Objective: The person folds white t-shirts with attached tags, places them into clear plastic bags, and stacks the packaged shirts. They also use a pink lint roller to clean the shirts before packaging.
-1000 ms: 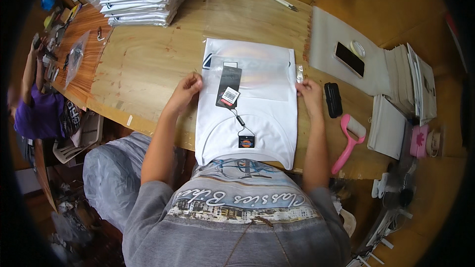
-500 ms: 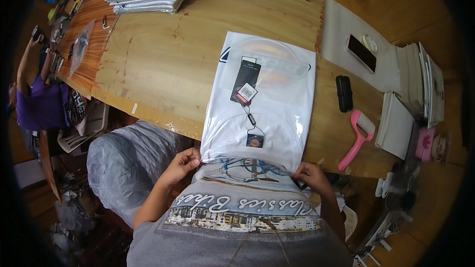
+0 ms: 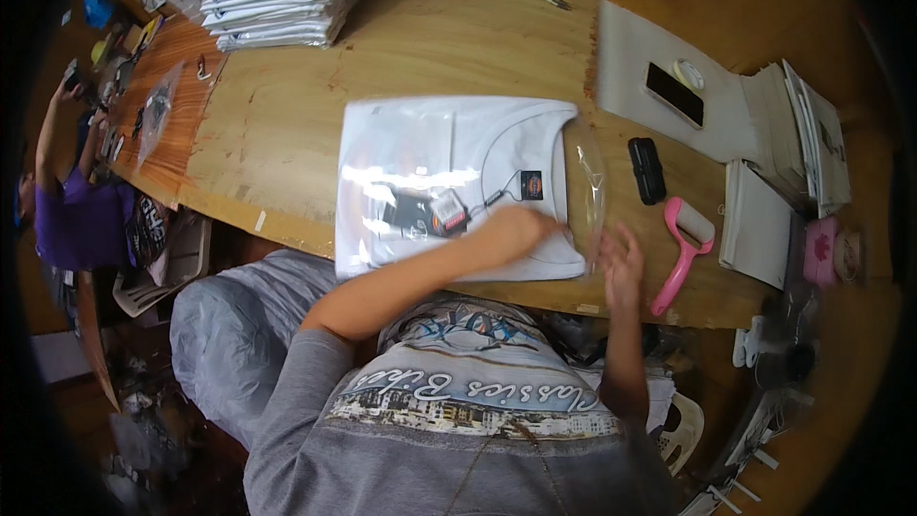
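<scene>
At the desk [image 3: 277,124] | right hand [image 3: 621,266] is holding fingers wide beside clear bag [image 3: 591,172] | left hand [image 3: 522,232] is blurring over white T-shirt [image 3: 506,148], grip unclear | T-shirt is lying bagged along near edge, bag end seemingly unsealed | beyond, bagged shirt stack [image 3: 277,2] is standing, apparently done

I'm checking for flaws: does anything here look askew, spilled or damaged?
Nothing stands out as spilled or damaged. Only the white label looks slightly askew: it sits tilted against the black tag on the folded shirt.
</scene>
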`<action>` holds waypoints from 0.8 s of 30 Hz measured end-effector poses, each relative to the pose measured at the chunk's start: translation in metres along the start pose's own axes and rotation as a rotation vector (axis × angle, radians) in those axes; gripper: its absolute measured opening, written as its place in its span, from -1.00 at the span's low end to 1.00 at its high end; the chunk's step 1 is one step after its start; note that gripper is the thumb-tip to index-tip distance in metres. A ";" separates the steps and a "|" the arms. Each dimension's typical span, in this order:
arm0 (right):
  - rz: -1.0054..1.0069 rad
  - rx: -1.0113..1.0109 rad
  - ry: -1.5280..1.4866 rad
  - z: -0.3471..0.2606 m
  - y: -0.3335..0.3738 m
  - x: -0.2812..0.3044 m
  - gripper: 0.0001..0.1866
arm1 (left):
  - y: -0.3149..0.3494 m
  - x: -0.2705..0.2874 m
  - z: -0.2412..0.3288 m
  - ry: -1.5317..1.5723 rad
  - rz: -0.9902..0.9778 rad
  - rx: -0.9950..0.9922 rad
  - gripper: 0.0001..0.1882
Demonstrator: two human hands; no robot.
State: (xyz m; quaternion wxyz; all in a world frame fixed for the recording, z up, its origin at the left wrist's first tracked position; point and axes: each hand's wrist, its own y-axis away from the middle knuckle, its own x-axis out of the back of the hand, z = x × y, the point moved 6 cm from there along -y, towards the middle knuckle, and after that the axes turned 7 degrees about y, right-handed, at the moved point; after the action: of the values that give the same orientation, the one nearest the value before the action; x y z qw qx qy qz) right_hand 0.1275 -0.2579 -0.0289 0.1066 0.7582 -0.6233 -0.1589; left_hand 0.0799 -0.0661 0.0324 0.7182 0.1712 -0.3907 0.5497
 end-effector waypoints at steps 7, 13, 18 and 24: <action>-0.108 -0.131 -0.502 0.025 0.070 -0.047 -0.47 | -0.066 0.074 -0.147 0.011 0.148 0.564 -0.49; -0.101 0.066 -0.424 -0.014 0.007 -0.051 -0.57 | -0.103 0.104 -0.133 0.483 -0.202 0.551 -0.42; -0.162 0.407 -0.202 -0.164 -0.027 -0.073 -0.70 | -0.092 0.239 -0.086 0.916 -0.035 0.207 -0.42; -0.231 0.845 -0.033 -0.309 -0.069 -0.122 -0.85 | -0.070 0.356 -0.034 0.767 0.645 0.019 -0.70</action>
State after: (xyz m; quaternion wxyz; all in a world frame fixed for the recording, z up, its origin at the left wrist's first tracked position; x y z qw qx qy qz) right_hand 0.2855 -0.1360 0.2460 -0.2414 0.7975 -0.5461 0.0869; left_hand 0.1899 0.1665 0.2902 0.6021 -0.1662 -0.1263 0.7706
